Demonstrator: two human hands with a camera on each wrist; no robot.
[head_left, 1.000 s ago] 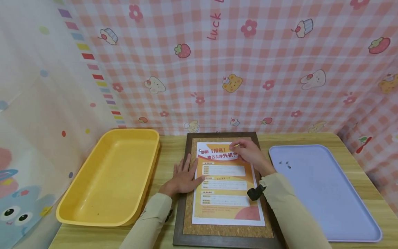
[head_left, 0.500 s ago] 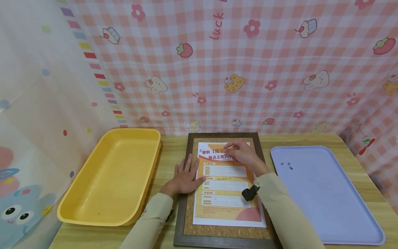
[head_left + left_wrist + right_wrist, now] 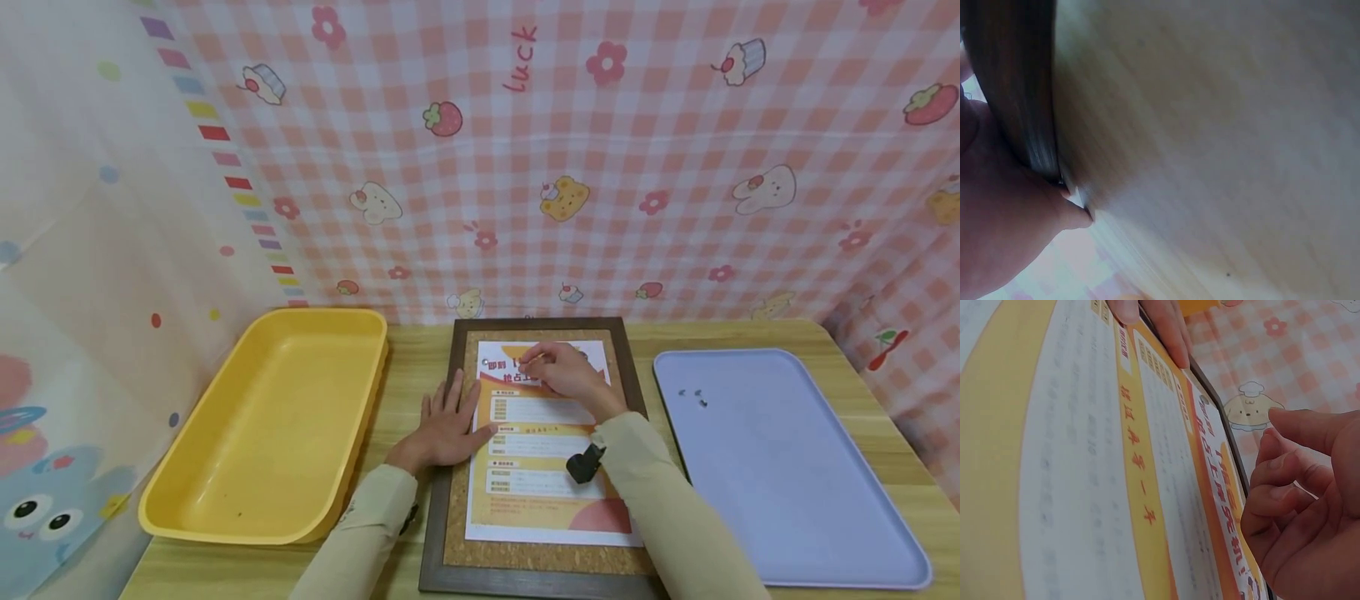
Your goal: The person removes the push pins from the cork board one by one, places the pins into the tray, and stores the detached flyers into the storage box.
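Observation:
A printed poster lies on a corkboard with a dark frame. My left hand rests flat across the board's left side, fingers spread, thumb on the poster. My right hand is over the poster's heading, covering part of the print. Its fingers are bent in the right wrist view, thumb tip close to the index fingertip, with nothing visible between them. A small round pin sits at the poster's top left corner; another pin shows at the top right.
A deep yellow tray stands left of the board. On the right, a flat lavender tray bears several small metallic pins near its far left corner. Behind the wooden table hangs a pink checked cloth.
My right hand has moved left across the poster's heading, from near its top right corner, uncovering the pin there. The left hand has stayed in place.

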